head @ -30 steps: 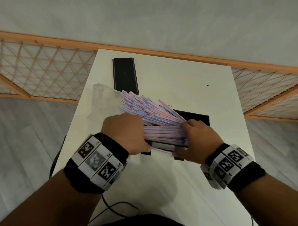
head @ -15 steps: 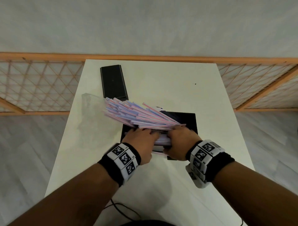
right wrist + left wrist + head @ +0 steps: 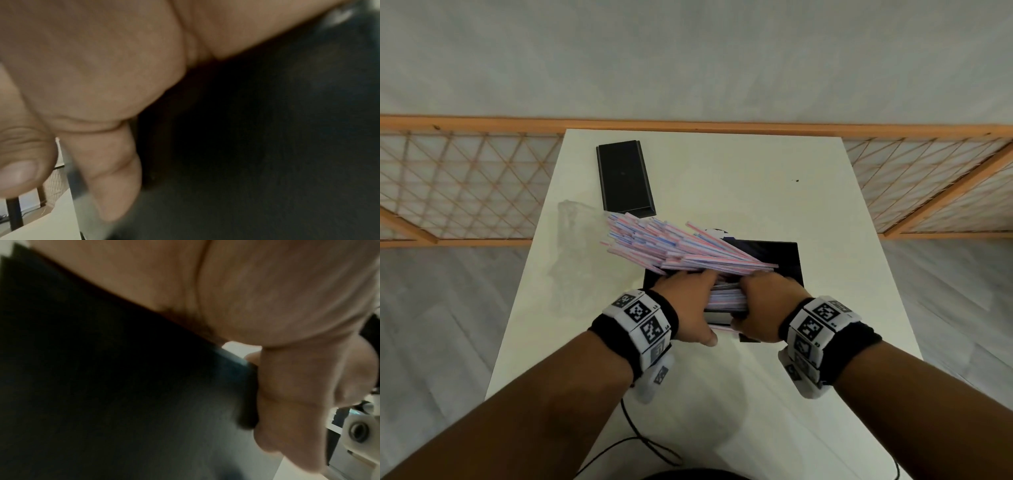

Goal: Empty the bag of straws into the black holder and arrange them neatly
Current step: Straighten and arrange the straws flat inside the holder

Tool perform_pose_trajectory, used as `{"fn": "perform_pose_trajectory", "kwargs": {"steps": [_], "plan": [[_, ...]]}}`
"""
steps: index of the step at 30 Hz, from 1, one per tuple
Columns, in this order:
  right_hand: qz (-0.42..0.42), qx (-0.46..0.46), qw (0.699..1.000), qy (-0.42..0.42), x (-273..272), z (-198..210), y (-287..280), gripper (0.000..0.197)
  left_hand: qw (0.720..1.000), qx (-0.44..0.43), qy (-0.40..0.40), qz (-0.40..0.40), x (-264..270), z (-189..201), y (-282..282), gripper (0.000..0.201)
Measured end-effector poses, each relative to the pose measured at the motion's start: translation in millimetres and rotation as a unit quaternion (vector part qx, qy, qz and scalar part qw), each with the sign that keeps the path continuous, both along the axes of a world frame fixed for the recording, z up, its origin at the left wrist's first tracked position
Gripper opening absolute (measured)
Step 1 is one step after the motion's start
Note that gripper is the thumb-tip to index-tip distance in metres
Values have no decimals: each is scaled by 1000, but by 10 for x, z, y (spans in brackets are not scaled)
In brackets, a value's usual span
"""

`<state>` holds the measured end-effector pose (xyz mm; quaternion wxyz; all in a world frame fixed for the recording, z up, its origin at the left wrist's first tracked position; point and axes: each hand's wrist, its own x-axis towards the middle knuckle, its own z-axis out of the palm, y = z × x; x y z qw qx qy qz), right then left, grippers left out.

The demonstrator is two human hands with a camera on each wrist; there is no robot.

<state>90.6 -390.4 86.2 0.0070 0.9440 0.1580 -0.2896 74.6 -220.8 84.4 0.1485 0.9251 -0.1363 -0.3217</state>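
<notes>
Most straws (image 3: 681, 250) sit fanned messily across the black holder (image 3: 787, 260), both hands (image 3: 685, 308) apparently clutching the bunch, so tidying's left.

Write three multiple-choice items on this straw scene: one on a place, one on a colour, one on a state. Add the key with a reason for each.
1. Where does the flat black lid lie?
A. far left part of the table
B. on the floor
C. under the right wrist

2. What colours are the straws?
A. green and yellow
B. pink, blue and white
C. plain black

3. How do the straws sit in the black holder?
A. all flat and level inside
B. fanned out, ends jutting past its left edge
C. none in it

Key: 1 A, it lies on the table beyond the straws. 2 B, stripes show in the head view. 3 B, left hand and right hand hold the near ends while the far ends splay.
</notes>
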Motion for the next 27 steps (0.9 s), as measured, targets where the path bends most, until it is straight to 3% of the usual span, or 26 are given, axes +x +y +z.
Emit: {"fn": "perform_pose_trajectory", "kwargs": {"steps": [3, 12, 16, 19, 24, 27], "plan": [[1, -17, 1000, -2, 19, 13, 19, 52, 1000, -20, 10, -17, 37, -3, 27, 78], [8, -22, 999, 49, 101, 52, 82, 80, 999, -41, -17, 8, 48, -98, 13, 74], [-11, 9, 999, 51, 89, -7, 78, 69, 999, 28, -7, -31, 47, -104, -44, 74], [19, -12, 998, 56, 100, 16, 64, 52, 999, 34, -17, -25, 60, -89, -69, 76], [25, 13, 998, 52, 101, 5, 39, 49, 997, 55, -31, -36, 35, -59, -74, 63], [21, 10, 999, 46, 95, -18, 36, 48, 997, 61, -45, -35, 10, -41, -63, 66]]}}
